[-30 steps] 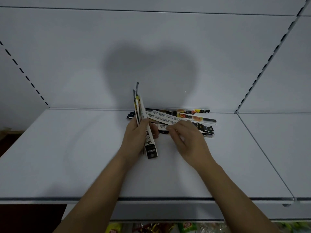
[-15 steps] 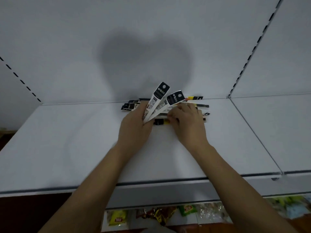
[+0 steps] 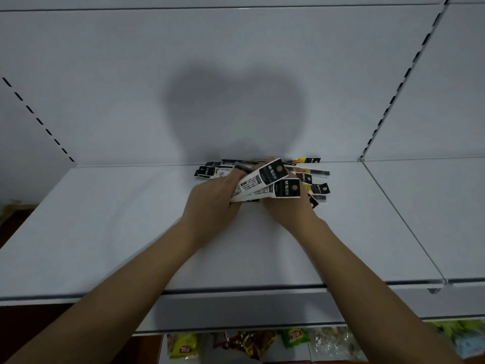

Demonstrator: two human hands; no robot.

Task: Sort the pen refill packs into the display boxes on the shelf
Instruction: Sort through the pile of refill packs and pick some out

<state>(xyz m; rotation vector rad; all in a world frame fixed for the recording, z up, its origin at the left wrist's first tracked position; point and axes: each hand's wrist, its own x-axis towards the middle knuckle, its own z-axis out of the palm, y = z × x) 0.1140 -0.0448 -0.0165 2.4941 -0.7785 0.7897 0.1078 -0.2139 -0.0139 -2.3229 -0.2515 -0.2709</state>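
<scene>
A: Head view, and both hands meet at the shelf's (image 3: 110,232) centre, just short of the back wall (image 3: 131,88). The left hand (image 3: 210,203) has its fingers wrapped round a fan of two white refill packs (image 3: 265,183), black header ends tipped toward two o'clock.

B: And the right hand (image 3: 286,206)?

A: Partly hidden behind that fan. Its fingers are curled down into the loose pile of packs (image 3: 315,179), but I cannot tell whether they actually grip one.

B: Where does the pile sit?

A: At twelve o'clock from the hands, hard against the seam where shelf meets back wall, spreading from eleven to two o'clock.

B: Room to move?

A: Plenty. Bare white shelf runs wide toward nine o'clock and toward three, up to the divider seam (image 3: 399,219). The front lip (image 3: 236,288) lies well back at six o'clock under the forearms. Snack packets (image 3: 244,342) show on the level below.
</scene>
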